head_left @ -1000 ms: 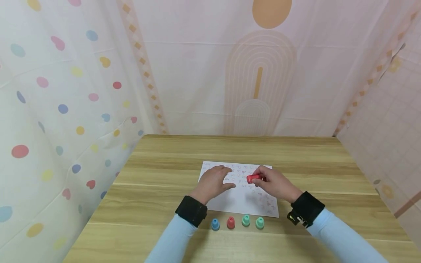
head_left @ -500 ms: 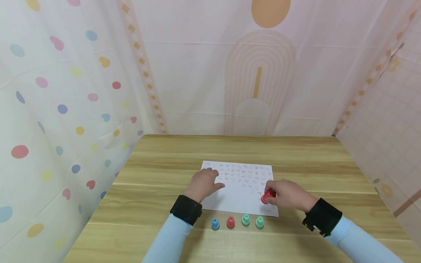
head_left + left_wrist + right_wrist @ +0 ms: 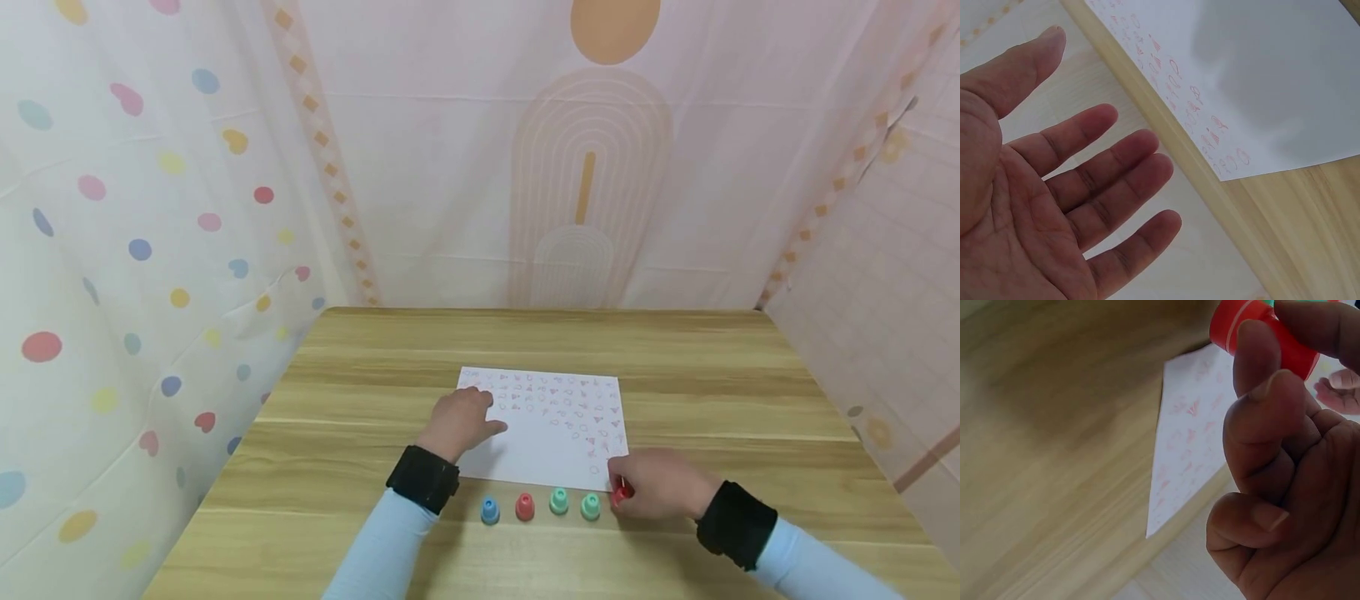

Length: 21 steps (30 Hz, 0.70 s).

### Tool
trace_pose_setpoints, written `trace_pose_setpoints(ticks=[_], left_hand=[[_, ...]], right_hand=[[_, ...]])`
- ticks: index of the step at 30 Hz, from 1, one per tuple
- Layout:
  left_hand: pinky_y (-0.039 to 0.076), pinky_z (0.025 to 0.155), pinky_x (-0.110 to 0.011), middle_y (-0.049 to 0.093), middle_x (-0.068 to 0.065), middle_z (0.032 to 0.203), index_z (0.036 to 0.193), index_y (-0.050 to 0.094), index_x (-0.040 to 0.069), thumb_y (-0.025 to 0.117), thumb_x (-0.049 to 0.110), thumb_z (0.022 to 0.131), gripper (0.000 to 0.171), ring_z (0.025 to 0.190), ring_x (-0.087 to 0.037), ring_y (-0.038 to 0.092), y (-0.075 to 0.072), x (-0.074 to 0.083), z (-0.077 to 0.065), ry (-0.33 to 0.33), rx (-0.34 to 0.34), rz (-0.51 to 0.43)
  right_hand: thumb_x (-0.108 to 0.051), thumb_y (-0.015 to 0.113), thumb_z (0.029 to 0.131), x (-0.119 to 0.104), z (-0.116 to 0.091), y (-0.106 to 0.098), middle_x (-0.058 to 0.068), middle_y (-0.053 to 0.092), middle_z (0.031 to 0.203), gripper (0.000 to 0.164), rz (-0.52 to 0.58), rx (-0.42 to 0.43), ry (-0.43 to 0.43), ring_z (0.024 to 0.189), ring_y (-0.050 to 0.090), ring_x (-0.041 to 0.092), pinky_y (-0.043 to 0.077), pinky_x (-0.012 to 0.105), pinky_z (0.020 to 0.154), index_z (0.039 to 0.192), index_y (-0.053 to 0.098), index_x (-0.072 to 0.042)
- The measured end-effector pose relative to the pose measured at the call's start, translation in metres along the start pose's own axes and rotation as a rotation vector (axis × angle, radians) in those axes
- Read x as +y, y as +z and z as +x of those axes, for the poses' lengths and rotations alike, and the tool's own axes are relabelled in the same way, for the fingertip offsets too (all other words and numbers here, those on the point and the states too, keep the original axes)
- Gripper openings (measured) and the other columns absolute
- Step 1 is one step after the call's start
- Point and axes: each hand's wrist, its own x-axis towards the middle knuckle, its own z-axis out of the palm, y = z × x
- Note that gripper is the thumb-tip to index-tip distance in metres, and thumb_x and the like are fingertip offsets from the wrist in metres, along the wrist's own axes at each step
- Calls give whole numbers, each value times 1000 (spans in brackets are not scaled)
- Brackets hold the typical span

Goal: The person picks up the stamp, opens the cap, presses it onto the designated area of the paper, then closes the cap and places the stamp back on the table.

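My right hand (image 3: 666, 485) pinches a red stamp (image 3: 1296, 352) between thumb and fingers, by the near right corner of the white paper (image 3: 525, 454). In the head view only part of that stamp shows under the fingers. Rows of small reddish and purplish printed marks cover the paper's far and right parts. Over the paper's left edge hovers my left hand (image 3: 455, 423), its fingers spread and nothing in them; the left wrist view shows its bare palm (image 3: 1029, 206).
In front of the paper stand a blue stamp (image 3: 490, 511), another red stamp (image 3: 525, 507) and two green stamps (image 3: 558, 501), in a row. The wooden table (image 3: 360, 400) meets a patterned curtain (image 3: 450, 208) behind and at the sides.
My right hand has carried the red stamp from above the middle of the paper, down and rightward, to beside the green stamps. My left hand has shifted slightly left.
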Motion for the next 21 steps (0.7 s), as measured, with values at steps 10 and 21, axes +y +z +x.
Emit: trace_pose_setpoints(ticks=[10,21], left_hand=[[56,76,-40,72,-12,99,111,69,3,71,40,82,47,81,-22,60,3,2,-1,4,-10,-17],[56,79,-41,71,-13,103,115,67,4,71,39,83,48,82,-23,59,2,-2,-2,-31,-27,-26]], right_hand=[[-22,74,77,5,-2,12,-7,54,65,14,45,-17,-5,59,48,11,40,27,54,82,61,-20],[-37,77,71,6,-10,-3,-4,55,63,38,119,-5,80,55,47,13,34,28,50,98,62,-15]])
